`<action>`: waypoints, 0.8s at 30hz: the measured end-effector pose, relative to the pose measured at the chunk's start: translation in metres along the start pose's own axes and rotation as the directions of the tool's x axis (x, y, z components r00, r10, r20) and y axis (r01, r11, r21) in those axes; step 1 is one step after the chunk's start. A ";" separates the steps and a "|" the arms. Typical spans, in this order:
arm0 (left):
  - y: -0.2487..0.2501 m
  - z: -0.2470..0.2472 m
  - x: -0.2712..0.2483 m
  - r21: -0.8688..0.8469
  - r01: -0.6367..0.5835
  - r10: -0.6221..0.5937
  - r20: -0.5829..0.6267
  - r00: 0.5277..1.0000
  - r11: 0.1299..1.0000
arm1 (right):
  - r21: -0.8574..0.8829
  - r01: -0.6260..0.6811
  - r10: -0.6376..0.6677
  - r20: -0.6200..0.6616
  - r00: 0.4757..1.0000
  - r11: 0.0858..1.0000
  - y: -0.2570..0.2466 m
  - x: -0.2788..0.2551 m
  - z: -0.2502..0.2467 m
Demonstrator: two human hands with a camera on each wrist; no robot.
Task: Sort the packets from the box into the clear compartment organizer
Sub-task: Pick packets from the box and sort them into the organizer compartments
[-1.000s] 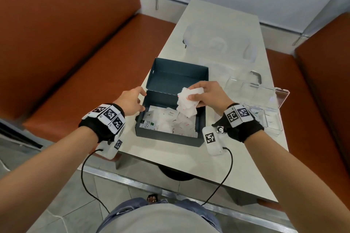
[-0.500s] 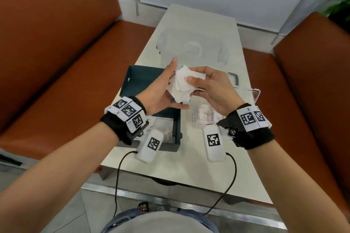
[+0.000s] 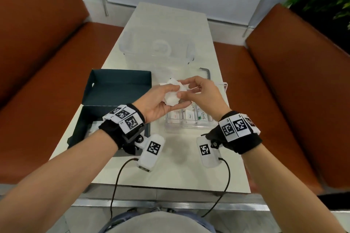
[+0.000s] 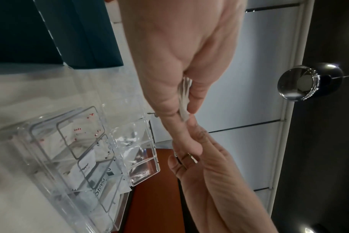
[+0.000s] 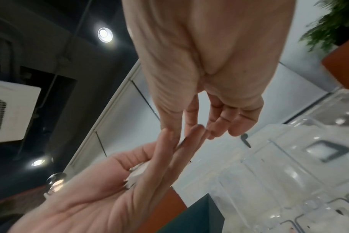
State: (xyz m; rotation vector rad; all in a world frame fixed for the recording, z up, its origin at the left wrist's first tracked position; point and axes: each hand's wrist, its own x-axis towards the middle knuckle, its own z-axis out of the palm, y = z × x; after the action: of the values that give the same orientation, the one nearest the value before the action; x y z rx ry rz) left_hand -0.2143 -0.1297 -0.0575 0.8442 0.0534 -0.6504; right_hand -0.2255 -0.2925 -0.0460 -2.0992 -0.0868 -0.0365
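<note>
1. On the left of the table (image 3: 170,172) sat the dark box (image 3: 115,89), its lid flipped back, a few white packets dimly visible inside under my left wrist.
2. My left hand (image 3: 157,102) was raised over the table between the box and the organizer, palm up, thumb pressed down on a bunch of white packets (image 3: 172,98) against my fingers.
3. My right hand (image 3: 204,92) met it from the right, thumb and forefinger closed at the edge of the bunch; whether they actually gripped a packet, I could not tell.
4. Below both hands stood the clear organizer (image 3: 189,125), lid open, with packets already in its near compartments, one printed "Stevia".
5. Further back on the table was a clear plastic container (image 3: 157,47).
</note>
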 end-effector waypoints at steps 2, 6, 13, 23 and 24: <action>-0.004 0.002 0.005 0.010 -0.033 0.033 -0.042 0.999 0.999 | 0.043 -0.061 0.063 -0.030 0.998 0.997 0.008 -0.001 -0.008; -0.011 0.006 0.014 0.090 -0.098 0.107 -0.102 0.989 0.991 | 0.121 -0.104 0.111 -0.053 0.992 0.987 0.017 -0.001 -0.015; -0.021 0.001 0.023 0.298 -0.149 0.213 -0.196 0.957 0.943 | 0.322 -0.189 0.189 0.031 0.981 0.928 0.025 0.005 -0.014; -0.006 -0.032 0.010 0.263 -0.183 0.271 -0.354 0.895 0.947 | -0.119 -0.154 0.166 0.099 0.981 0.981 0.050 0.043 0.006; -0.005 -0.034 0.009 0.254 -0.185 0.270 -0.359 0.894 0.949 | -0.198 -0.113 0.139 0.122 0.983 0.974 0.050 0.044 0.012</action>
State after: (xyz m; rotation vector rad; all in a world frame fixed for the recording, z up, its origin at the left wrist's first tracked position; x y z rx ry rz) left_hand -0.2031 -0.1123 -0.0867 1.1621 0.2446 -0.2583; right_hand -0.1774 -0.3051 -0.0928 -2.2931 -0.0317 0.1814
